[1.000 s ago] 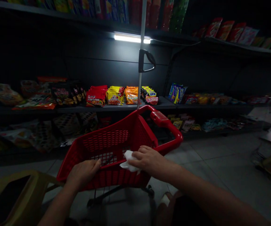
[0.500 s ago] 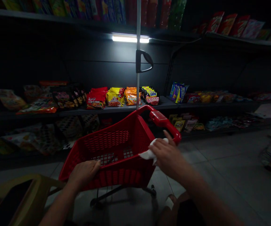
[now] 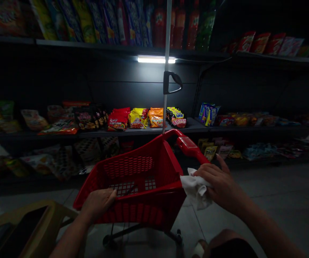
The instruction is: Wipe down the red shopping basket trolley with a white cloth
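A red plastic shopping cart (image 3: 129,166) with a perforated basket stands in front of me on wheels. My left hand (image 3: 99,204) lies over the near rim of the basket, its fingers curled on the rim. My right hand (image 3: 217,182) presses a crumpled white wipe (image 3: 196,188) against the cart's right rim, near the corner by the red handle (image 3: 189,147). The wipe is bunched under my fingers, and part of it hangs over the rim.
A metal pole with a black handle (image 3: 172,82) rises from the cart. Dark shelves of snack and noodle packets (image 3: 138,123) run ahead, lit by a tube light (image 3: 156,60). An olive plastic seat or crate (image 3: 28,222) sits at lower left, above a grey tiled floor (image 3: 278,200).
My right hand has moved rightward and toward me along the cart's rim, carrying the wipe with it. My left hand stays on the rim, and the view has tilted slightly.
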Tool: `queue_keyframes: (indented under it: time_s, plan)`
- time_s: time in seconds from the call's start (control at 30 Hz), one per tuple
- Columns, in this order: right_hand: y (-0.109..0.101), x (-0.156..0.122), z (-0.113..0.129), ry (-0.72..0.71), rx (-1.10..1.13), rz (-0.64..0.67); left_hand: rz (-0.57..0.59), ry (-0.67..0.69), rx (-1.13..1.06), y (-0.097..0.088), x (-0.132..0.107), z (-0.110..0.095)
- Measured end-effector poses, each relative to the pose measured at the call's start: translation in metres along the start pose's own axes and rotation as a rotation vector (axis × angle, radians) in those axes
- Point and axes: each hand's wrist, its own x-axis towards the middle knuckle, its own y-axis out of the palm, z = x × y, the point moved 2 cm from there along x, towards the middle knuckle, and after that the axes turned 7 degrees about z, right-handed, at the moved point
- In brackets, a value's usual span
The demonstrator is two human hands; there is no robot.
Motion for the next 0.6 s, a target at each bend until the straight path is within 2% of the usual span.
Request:
queue_keyframes:
  time_s: [0.1,0.17,0.27,0.37,0.43,0.53,0.6]
  plan:
    - [0.007,-0.002,0.012,0.037,-0.020,-0.046,0.017,-0.055,-0.082,-0.007,0.004,-0.002]
    - [0.019,-0.001,0.029,0.057,-0.036,-0.053,0.030,-0.108,-0.181,-0.013,0.008,-0.012]
    - [0.044,0.007,0.066,0.040,-0.062,-0.070,0.048,-0.111,-0.320,-0.022,0.016,-0.049]
    - [0.073,0.019,0.104,-0.010,-0.116,-0.131,0.076,0.039,-0.336,-0.026,0.025,-0.094]
    - [0.089,0.025,0.125,-0.056,-0.152,-0.193,0.046,0.072,-0.300,-0.027,0.028,-0.110]
    - [0.096,0.028,0.138,-0.134,-0.165,-0.234,0.013,0.068,-0.309,-0.028,0.025,-0.110]
    - [0.087,0.022,0.132,-0.168,-0.128,-0.195,0.023,0.079,-0.323,-0.027,0.021,-0.106]
